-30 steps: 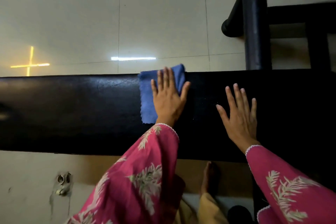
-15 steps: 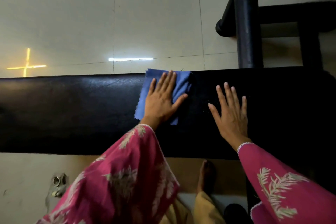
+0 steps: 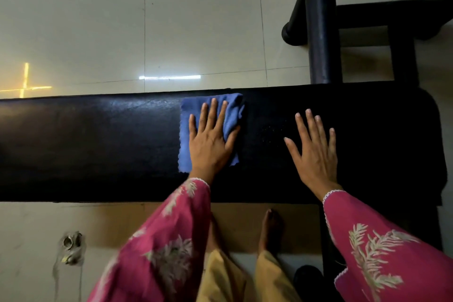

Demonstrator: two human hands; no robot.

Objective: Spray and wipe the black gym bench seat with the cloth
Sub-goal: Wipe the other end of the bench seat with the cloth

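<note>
The wiping step looks underway: the left hand presses flat, fingers spread, on the blue cloth near the bench seat far edge, the right hand braces open and empty, so next likely sweep toward unwiped vinyl.

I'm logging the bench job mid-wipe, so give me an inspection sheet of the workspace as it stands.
Surface: black bench seat runs left to right; faint specks show on it between the two hands.
Job's things: blue cloth lies flat on the seat near its far edge; no spray bottle in view.
Clutter: nothing seen on the seat.
Hands: left hand pressed flat on the cloth, fingers spread; right hand flat on the bare seat, apart from the cloth.
Cables: nothing seen.
Surroundings: pale tiled floor with light reflections; black frame posts beyond the seat; a small metal floor fitting on the near side; bare feet under the seat's near edge.
</note>
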